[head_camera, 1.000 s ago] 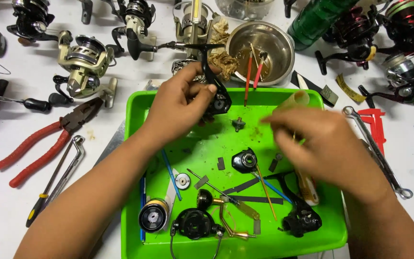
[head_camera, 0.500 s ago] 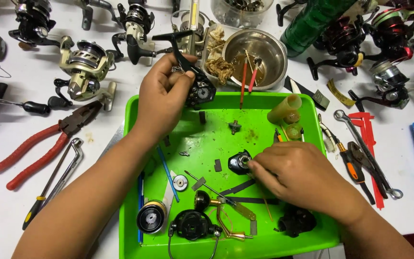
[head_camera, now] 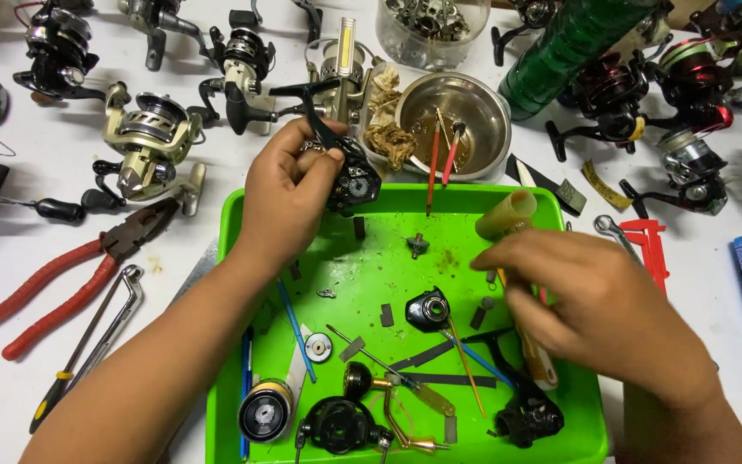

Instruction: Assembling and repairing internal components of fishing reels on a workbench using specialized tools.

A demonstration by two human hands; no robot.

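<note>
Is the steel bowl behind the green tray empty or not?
Not empty: the steel bowl holds brownish liquid and two red-handled brushes leaning inside.

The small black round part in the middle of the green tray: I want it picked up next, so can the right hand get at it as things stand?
Probably yes. The small black round part lies uncovered on the green tray, just beside the right hand, with nothing lying over it. The fingers seem busy with something blurred, though.

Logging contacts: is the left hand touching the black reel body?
Touching: the head view shows the left hand wrapped around the black reel body above the green tray.
</note>
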